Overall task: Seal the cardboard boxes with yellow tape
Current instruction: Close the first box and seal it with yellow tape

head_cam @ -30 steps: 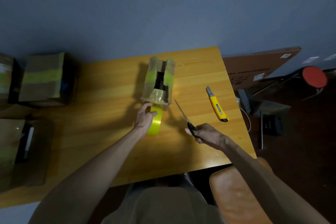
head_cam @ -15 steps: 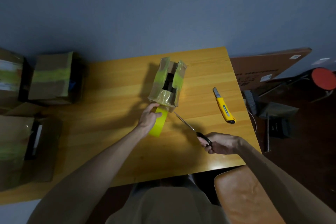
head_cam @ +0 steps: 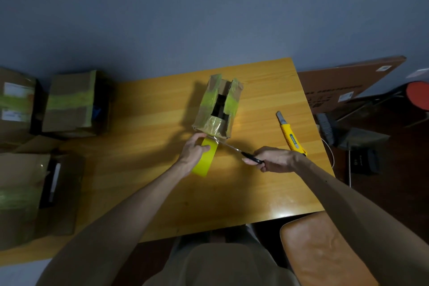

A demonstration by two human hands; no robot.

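Wooden table point(head_cam: 144, 169): my left hand point(head_cam: 193, 152) grips the tape point(head_cam: 205, 161), right hand point(head_cam: 276, 158) clutches scissors point(head_cam: 234, 150) at the box point(head_cam: 218, 109).

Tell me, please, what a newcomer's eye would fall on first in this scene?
The bright yellow tape roll stands out mid-table, held by the left hand just in front of a small cardboard box whose top flaps gape open. The right hand holds scissors, blades reaching toward the tape between roll and box. A yellow utility knife lies to the right on the wooden table.
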